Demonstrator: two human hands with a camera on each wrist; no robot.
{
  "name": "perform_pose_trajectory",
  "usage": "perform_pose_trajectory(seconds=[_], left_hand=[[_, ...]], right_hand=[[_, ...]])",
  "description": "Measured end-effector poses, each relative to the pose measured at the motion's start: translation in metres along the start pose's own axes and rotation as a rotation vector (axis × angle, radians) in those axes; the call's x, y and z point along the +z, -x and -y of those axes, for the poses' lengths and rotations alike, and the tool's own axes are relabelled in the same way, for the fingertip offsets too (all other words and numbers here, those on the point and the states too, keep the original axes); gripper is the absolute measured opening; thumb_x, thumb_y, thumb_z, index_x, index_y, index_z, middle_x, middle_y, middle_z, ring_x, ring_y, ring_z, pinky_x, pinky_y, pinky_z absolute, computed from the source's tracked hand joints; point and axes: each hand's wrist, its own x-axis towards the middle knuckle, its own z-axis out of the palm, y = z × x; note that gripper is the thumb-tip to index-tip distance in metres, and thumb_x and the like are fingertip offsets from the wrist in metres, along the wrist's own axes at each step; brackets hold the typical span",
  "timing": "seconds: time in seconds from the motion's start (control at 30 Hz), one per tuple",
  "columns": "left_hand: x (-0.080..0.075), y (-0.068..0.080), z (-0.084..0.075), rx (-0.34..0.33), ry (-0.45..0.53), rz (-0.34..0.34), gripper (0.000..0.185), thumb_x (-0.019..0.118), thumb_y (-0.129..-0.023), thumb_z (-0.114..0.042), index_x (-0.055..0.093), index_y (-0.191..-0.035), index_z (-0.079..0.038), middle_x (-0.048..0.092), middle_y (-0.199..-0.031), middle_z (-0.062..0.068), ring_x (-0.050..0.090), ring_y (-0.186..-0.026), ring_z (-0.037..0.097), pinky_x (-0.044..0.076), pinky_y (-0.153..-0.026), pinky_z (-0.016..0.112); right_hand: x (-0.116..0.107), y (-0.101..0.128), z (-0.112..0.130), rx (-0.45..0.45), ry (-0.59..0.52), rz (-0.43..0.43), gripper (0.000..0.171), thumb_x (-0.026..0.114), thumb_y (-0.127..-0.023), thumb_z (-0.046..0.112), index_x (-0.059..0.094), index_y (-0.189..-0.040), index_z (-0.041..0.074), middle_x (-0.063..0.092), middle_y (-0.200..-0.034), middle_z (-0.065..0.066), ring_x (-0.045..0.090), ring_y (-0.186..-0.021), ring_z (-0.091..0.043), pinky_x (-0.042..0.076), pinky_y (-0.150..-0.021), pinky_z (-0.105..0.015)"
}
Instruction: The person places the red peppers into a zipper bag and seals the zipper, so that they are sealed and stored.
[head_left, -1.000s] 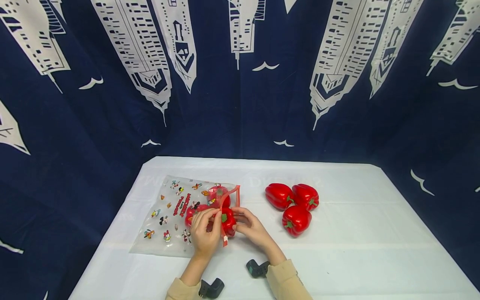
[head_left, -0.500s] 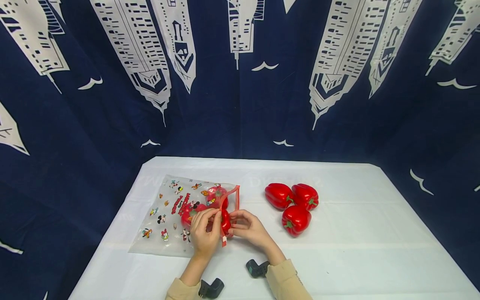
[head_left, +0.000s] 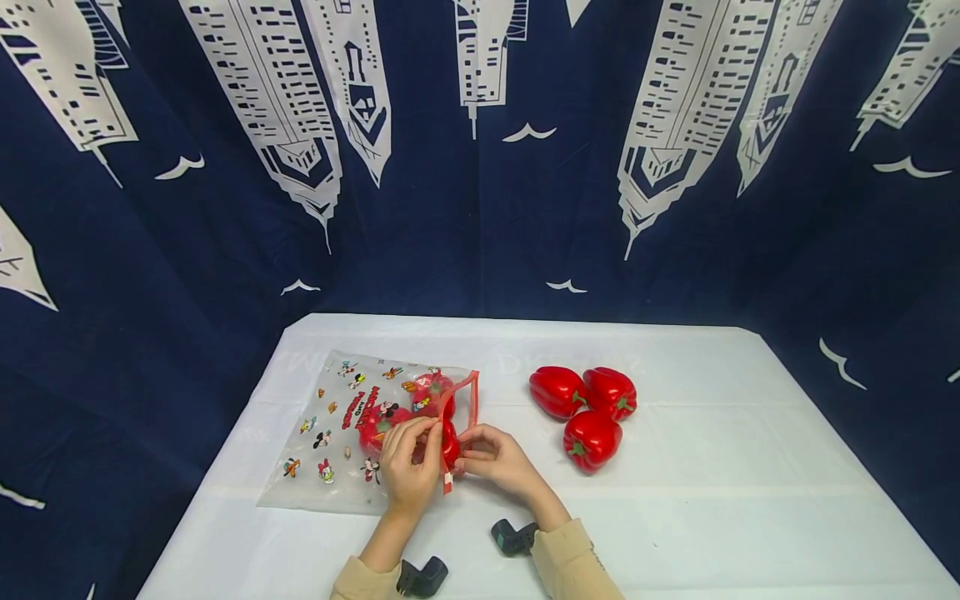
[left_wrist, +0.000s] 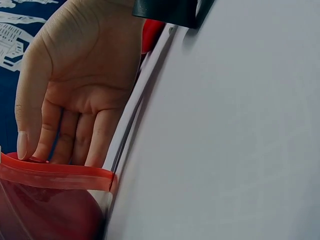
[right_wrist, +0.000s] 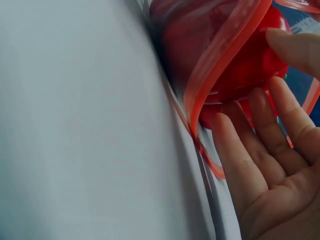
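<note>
A clear zip bag printed with cartoon figures lies on the white table, its red zip mouth facing right. My left hand pinches the red zip strip at the near side of the mouth. My right hand holds a red pepper that sits just inside the mouth, fingers under it and thumb above. In the right wrist view the pepper lies behind the zip strip. Other red peppers show through the bag.
Three loose red peppers lie together right of the bag. A dark blue curtain with white towers hangs behind and beside the table. Black wrist mounts sit near the front edge.
The pepper in my right hand has moved left, deeper into the bag's mouth. My right hand followed it. The left hand has stayed on the zip strip.
</note>
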Motion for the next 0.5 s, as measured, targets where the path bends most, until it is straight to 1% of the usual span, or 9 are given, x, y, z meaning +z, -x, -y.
perform_pose_trajectory(seconds=[0.1,0.3,0.37,0.5], left_hand=[[0.0,0.0,0.001,-0.003,0.001,0.003,0.012,0.072,-0.076,0.001,0.069,-0.088,0.0,0.069,-0.085,0.01,0.061,-0.071,0.024,0.041,-0.07,0.03],[0.0,0.001,0.001,-0.004,-0.002,-0.001,0.011,0.072,-0.078,0.0,0.07,-0.088,0.0,0.069,-0.085,0.01,0.06,-0.071,0.023,0.04,-0.07,0.03],[0.0,0.001,0.001,-0.002,0.0,-0.003,0.011,0.072,-0.077,0.0,0.07,-0.088,0.0,0.069,-0.085,0.01,0.06,-0.07,0.023,0.04,-0.07,0.029],[0.001,0.001,0.002,0.003,0.001,-0.01,0.013,0.072,-0.075,0.002,0.07,-0.088,0.0,0.069,-0.084,0.011,0.06,-0.069,0.023,0.04,-0.069,0.029]], right_hand=[[0.001,0.002,0.005,0.011,0.002,-0.004,0.03,0.063,-0.083,-0.006,0.054,-0.11,-0.013,0.057,-0.11,-0.027,0.056,-0.107,-0.043,0.047,-0.09,-0.036],[0.0,0.001,0.005,0.009,0.014,0.002,0.033,0.062,-0.083,-0.006,0.053,-0.114,-0.014,0.057,-0.112,-0.028,0.056,-0.106,-0.044,0.048,-0.089,-0.032],[-0.002,0.0,0.007,0.0,0.017,0.001,0.034,0.062,-0.083,-0.007,0.051,-0.115,-0.015,0.056,-0.113,-0.031,0.055,-0.107,-0.046,0.047,-0.09,-0.035],[-0.01,0.001,0.013,-0.032,0.026,-0.011,0.036,0.062,-0.084,-0.007,0.049,-0.116,-0.016,0.052,-0.115,-0.036,0.052,-0.108,-0.05,0.043,-0.093,-0.046]])
